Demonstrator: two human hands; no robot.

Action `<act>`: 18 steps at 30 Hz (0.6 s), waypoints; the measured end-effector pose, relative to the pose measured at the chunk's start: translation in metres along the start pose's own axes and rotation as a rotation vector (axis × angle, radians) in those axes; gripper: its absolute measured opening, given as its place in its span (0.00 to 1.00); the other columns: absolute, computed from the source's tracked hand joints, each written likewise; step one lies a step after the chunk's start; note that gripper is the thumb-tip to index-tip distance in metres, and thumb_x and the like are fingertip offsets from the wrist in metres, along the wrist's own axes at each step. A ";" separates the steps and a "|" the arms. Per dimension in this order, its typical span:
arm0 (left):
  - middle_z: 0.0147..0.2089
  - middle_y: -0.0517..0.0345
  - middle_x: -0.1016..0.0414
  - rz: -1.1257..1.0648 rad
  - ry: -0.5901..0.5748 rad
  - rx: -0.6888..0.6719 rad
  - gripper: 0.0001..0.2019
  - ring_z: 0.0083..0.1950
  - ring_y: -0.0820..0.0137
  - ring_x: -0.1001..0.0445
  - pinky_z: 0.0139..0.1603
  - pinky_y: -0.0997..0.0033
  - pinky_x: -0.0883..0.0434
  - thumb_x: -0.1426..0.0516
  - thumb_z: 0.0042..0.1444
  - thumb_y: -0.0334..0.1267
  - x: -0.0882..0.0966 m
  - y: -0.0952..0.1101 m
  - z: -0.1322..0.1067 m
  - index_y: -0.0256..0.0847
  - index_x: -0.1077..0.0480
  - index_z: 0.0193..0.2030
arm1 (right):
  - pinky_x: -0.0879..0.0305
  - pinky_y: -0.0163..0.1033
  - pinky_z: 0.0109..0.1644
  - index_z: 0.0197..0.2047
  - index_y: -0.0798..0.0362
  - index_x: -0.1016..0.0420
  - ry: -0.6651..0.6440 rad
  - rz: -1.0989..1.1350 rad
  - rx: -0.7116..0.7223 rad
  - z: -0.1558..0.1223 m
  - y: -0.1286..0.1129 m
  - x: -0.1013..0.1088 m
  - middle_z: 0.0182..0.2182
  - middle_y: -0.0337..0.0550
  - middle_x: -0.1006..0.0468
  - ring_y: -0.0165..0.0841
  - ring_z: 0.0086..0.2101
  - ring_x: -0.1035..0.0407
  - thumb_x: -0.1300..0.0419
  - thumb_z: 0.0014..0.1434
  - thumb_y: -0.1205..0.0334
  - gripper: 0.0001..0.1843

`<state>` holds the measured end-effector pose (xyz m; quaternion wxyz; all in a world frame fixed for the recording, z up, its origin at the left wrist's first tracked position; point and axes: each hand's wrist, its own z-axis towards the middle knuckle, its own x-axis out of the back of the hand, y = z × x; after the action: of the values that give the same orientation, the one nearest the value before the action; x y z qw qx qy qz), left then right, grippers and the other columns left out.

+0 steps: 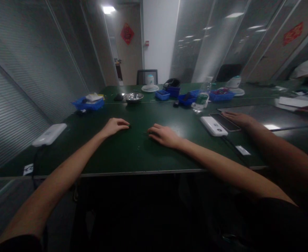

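Note:
My left hand (114,126) rests low over the green table, thumb and fingertips pinched on a small dark piece (129,126). What kind of piece it is cannot be made out. Across a short gap, my right hand (164,135) lies with its fingers curled in. Between its fingertips is another small dark thing (150,132), from which a thin tip (144,132) seems to point left. The two hands are apart, and their pieces do not touch. A few tiny pale specks (138,148) lie on the tabletop between and below the hands.
White power banks (50,134) (213,126) with cables lie on both sides. Behind stand a metal bowl (133,97), blue trays (88,103) (162,95) and a water bottle (201,99). At right, a co-worker's hand (236,118) touches a phone (224,121).

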<state>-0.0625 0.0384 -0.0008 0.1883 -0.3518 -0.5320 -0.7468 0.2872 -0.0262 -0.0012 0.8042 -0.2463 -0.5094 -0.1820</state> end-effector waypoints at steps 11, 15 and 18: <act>0.52 0.51 0.17 -0.111 -0.147 -0.410 0.12 0.54 0.60 0.20 0.59 0.59 0.28 0.37 0.66 0.43 -0.049 0.042 -0.011 0.46 0.16 0.53 | 0.34 0.38 0.43 0.62 0.48 0.27 -0.012 0.005 -0.006 0.001 -0.001 0.000 0.51 0.47 0.25 0.34 0.41 0.27 0.46 0.75 0.55 0.16; 0.52 0.51 0.17 -0.123 -0.149 -0.416 0.12 0.53 0.60 0.20 0.59 0.58 0.28 0.37 0.66 0.43 -0.048 0.041 -0.011 0.47 0.16 0.52 | 0.35 0.38 0.43 0.61 0.49 0.27 -0.013 -0.001 -0.003 0.000 -0.002 0.001 0.51 0.47 0.25 0.34 0.40 0.28 0.46 0.75 0.55 0.16; 0.51 0.51 0.16 -0.123 -0.144 -0.410 0.12 0.53 0.60 0.20 0.60 0.57 0.28 0.37 0.66 0.43 -0.048 0.041 -0.011 0.46 0.16 0.52 | 0.36 0.38 0.41 0.61 0.49 0.27 -0.023 -0.003 -0.008 0.001 -0.004 0.003 0.50 0.47 0.25 0.33 0.39 0.28 0.45 0.74 0.56 0.16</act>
<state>-0.0061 0.0088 -0.0108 0.0285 -0.4021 -0.4017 -0.8223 0.2860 -0.0290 0.0027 0.7971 -0.2509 -0.5181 -0.1823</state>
